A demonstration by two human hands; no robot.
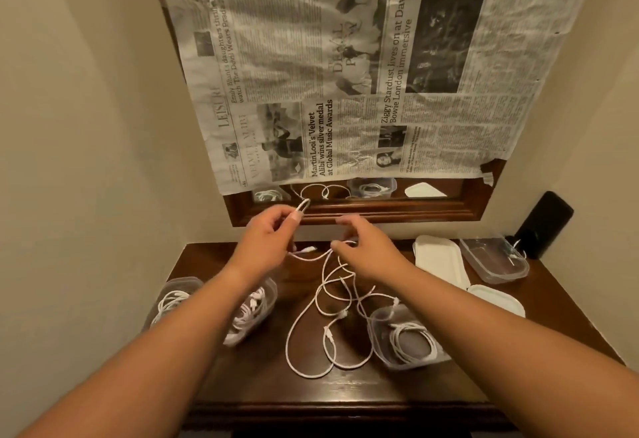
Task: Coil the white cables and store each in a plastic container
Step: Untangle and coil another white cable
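Loose white cables (328, 327) lie tangled on the dark wooden table (345, 392). My left hand (266, 240) is raised above the table's back edge and pinches a small loop of white cable between its fingertips. My right hand (366, 247) is beside it with curled fingers on the same cable, which trails down to the tangle. Clear plastic containers with coiled cable stand at the left (173, 299), left of centre (252, 309) and right of centre (408, 337).
At the back right are two white lids (439, 259) (498, 299), a further clear container (494, 259) and a black phone (543, 223) leaning on the wall. A newspaper (363, 74) covers most of the wood-framed mirror behind the table.
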